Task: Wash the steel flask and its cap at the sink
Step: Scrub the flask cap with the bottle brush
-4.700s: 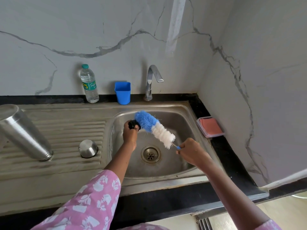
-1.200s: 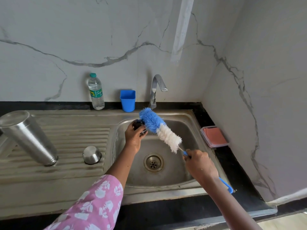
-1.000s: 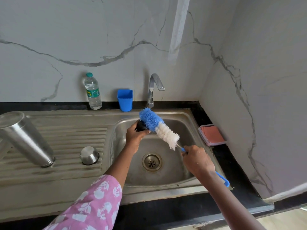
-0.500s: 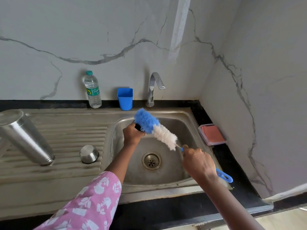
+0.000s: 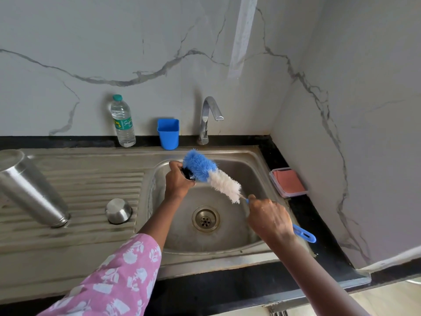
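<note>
One steel flask point(image 5: 32, 190) stands mouth-down on the drainboard point(image 5: 91, 169), at nine o'clock from my left hand point(image 5: 177, 181), with one steel cup point(image 5: 118, 210) beside it. My left fingers curl round one black cap point(image 5: 187, 174); my right hand point(image 5: 268, 217) grips one brush point(image 5: 205, 169), its bristles against that cap.

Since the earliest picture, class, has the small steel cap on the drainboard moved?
No. The steel cap sits at the same spot on the drainboard ridges, just right of the upturned flask.
</note>
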